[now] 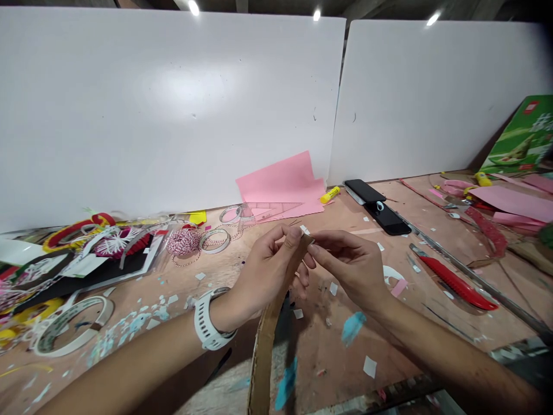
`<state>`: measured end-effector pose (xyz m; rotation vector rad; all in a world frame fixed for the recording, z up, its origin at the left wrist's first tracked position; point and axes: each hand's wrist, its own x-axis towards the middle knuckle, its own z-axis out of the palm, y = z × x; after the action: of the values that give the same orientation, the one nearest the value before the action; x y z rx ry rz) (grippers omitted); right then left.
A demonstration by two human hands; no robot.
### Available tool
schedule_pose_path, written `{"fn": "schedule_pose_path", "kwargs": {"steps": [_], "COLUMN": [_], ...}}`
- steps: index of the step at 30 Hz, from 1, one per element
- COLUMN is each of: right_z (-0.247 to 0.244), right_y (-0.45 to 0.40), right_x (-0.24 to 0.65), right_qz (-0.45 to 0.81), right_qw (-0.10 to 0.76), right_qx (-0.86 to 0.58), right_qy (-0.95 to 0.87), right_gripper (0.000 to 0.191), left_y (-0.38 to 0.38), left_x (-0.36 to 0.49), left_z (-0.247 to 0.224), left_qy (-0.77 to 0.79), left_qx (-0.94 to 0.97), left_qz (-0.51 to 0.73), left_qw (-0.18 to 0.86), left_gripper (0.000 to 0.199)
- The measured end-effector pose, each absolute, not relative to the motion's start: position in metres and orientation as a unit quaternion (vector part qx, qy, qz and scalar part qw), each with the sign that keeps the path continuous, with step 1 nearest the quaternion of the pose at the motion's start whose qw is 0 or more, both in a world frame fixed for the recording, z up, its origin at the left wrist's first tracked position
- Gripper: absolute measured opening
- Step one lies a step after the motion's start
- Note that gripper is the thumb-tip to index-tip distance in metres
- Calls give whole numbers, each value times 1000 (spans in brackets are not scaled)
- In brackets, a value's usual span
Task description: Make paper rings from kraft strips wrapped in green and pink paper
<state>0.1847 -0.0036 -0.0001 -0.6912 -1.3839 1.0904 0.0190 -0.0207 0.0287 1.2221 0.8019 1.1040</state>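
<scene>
A long, narrow strip of brown cardboard (266,340) runs from the bottom edge up between my hands, slightly curved. Near its upper end my left hand (270,268) grips it, thumb on the face and fingers behind; a white watch is on that wrist. My right hand (352,265) pinches at the strip's tip with thumb and forefinger, its other fingers curled. A small white scrap (305,230) shows at the tip, beside my left thumb. Whether it is stuck to the strip I cannot tell.
Behind lie pink paper (280,178), a clear set square, a glue stick (330,195) and two phones (365,191). A red utility knife (460,282) and a metal ruler lie right. Left are tape rolls (73,325), a ball of twine (184,242) and yarn pieces. White boards stand behind.
</scene>
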Motion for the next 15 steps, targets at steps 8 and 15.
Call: {"fn": "schedule_pose_path", "kwargs": {"steps": [8, 15], "right_z": [-3, 0], "right_y": [-2, -3], "right_x": [186, 186], "right_qz": [465, 461], "right_qw": [586, 584], "right_qx": [-291, -287], "right_qy": [-597, -604], "right_gripper": [17, 21], "left_y": [-19, -20], "left_x": [19, 18], "left_z": [26, 29], "left_qy": [350, 358], "left_qx": [523, 521], "left_qz": [475, 474], "left_qw": [616, 613], "left_gripper": [42, 42]}}
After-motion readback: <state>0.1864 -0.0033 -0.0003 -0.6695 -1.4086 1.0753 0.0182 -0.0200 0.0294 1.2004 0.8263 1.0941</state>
